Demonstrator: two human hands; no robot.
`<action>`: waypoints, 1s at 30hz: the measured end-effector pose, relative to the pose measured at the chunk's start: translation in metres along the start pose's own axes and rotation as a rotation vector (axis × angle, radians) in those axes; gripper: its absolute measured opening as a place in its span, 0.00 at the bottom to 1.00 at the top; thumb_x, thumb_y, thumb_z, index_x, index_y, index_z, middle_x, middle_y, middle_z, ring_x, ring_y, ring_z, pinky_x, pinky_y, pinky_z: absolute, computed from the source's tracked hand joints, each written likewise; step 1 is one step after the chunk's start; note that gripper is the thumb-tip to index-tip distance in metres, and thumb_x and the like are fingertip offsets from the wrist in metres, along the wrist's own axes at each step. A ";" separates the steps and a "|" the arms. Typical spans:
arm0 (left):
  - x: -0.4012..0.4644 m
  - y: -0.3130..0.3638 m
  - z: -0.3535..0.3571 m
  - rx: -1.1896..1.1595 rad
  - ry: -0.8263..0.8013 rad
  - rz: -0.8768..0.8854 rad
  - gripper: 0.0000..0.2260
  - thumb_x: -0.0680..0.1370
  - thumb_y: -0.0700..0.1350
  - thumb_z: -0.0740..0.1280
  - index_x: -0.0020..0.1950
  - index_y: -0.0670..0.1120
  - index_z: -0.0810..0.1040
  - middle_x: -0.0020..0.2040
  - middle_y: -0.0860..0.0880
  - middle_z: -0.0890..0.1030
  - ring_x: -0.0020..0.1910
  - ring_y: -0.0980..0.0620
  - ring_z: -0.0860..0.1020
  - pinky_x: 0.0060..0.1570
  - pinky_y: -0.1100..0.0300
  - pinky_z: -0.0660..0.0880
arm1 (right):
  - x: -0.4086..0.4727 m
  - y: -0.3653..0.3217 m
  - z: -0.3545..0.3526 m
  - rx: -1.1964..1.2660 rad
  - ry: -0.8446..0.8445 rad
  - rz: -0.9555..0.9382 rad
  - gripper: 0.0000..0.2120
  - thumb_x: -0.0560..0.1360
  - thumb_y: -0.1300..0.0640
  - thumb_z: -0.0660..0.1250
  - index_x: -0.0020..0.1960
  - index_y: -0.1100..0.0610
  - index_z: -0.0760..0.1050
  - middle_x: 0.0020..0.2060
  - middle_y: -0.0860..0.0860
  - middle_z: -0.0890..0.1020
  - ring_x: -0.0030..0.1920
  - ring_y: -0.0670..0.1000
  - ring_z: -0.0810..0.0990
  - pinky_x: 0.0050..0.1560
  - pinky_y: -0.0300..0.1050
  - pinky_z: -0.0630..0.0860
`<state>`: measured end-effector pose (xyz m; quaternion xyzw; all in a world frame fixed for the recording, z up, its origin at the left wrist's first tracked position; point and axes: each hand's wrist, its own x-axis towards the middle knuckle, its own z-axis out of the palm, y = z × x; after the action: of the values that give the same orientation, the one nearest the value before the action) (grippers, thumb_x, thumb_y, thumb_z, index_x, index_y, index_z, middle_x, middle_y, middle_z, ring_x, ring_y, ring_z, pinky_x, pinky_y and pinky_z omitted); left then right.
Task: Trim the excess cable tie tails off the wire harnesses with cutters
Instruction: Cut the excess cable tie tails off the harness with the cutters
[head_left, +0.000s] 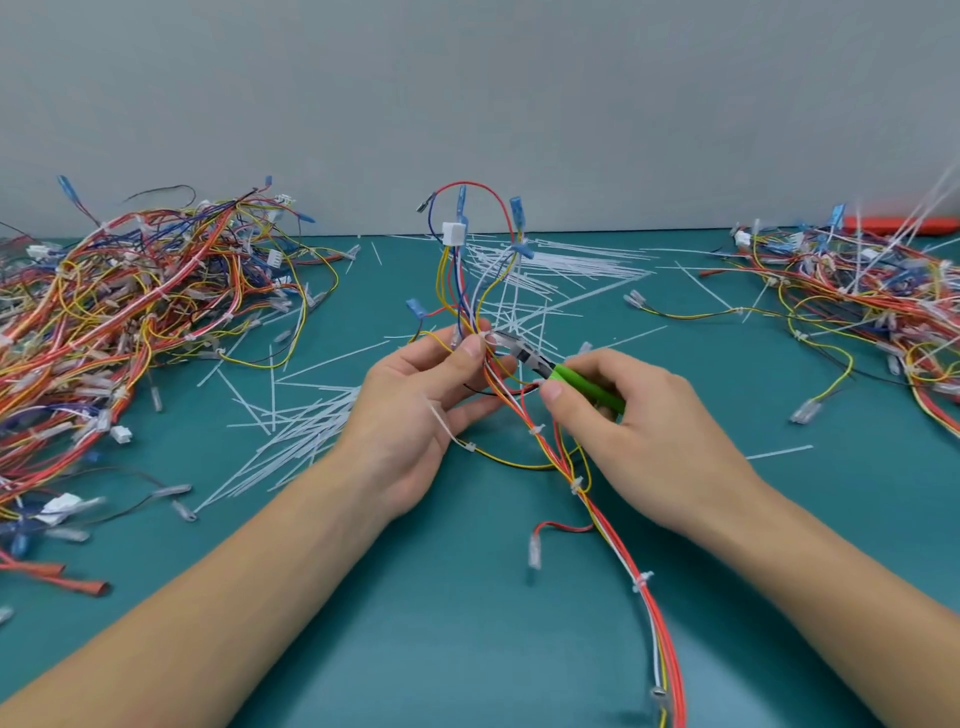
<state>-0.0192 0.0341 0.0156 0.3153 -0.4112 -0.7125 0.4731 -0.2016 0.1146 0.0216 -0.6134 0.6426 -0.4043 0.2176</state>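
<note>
My left hand (415, 410) pinches a wire harness (618, 545) of red, yellow, white and blue wires between thumb and fingers at the table's middle. Its upper end with a white connector (453, 233) and blue terminals stands up behind my fingers. My right hand (639, 415) grips green-handled cutters (569, 375). Their metal jaws (511, 344) point left and sit at a white cable tie right beside my left thumb tip. Another uncut white tie tail (444, 423) sticks out by my left palm. Trimmed ties ring the bundle farther down.
A big heap of harnesses (130, 322) covers the left of the teal mat (441, 623); another heap (872, 301) lies at the right. Cut white tie tails (291, 436) are strewn between them and behind my hands. A grey wall stands behind.
</note>
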 end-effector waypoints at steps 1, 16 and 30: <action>0.000 0.000 0.000 -0.003 -0.001 -0.003 0.09 0.78 0.39 0.68 0.57 0.42 0.82 0.50 0.46 0.86 0.50 0.49 0.85 0.53 0.51 0.83 | 0.000 0.000 0.001 0.004 0.005 -0.002 0.13 0.77 0.38 0.66 0.48 0.46 0.80 0.37 0.45 0.82 0.38 0.46 0.78 0.42 0.40 0.74; -0.005 0.000 0.005 0.028 -0.022 -0.017 0.07 0.80 0.39 0.68 0.55 0.38 0.82 0.50 0.40 0.86 0.45 0.47 0.86 0.46 0.56 0.82 | 0.001 0.003 0.001 -0.001 -0.002 -0.030 0.11 0.78 0.39 0.66 0.48 0.44 0.81 0.36 0.40 0.81 0.35 0.44 0.77 0.36 0.33 0.70; -0.008 0.004 0.006 0.027 -0.066 -0.081 0.08 0.77 0.44 0.70 0.54 0.43 0.83 0.54 0.41 0.86 0.49 0.48 0.86 0.45 0.59 0.81 | 0.003 0.003 0.000 -0.005 -0.047 -0.059 0.13 0.82 0.41 0.63 0.44 0.44 0.79 0.31 0.48 0.78 0.28 0.44 0.70 0.30 0.37 0.66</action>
<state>-0.0193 0.0424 0.0224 0.3143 -0.4229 -0.7354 0.4260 -0.2033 0.1117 0.0200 -0.6419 0.6200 -0.3944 0.2190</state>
